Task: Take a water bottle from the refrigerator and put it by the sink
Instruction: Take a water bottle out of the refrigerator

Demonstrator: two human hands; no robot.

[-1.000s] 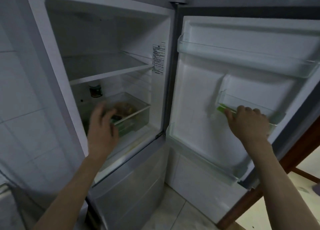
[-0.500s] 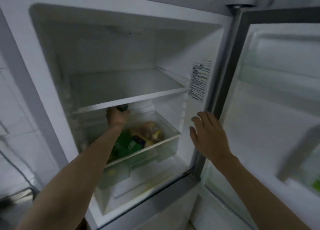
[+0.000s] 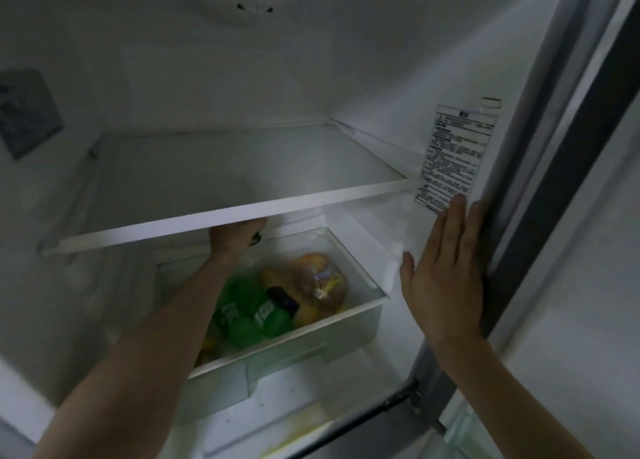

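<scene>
Grasp step: left hand [image 3: 233, 238] curls its fingers around a dark-capped bottle [image 3: 255, 239] beneath the shelf [image 3: 242, 212]; right hand [image 3: 446, 278] rests spread flat, fingers beside the label [image 3: 453, 157]. Next move probably calls for a low, straight withdrawal.

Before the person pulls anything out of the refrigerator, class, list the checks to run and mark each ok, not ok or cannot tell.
1. Left hand has reached the bottle behind the shelf: ok.
2. Grip closed firmly on the bottle: cannot tell, the shelf edge hides the fingers.
3. Right hand is free, flat against the refrigerator wall: ok.
4. Drawer of food below is clear of the arm: ok.
5. Bottle is water: cannot tell.
</scene>
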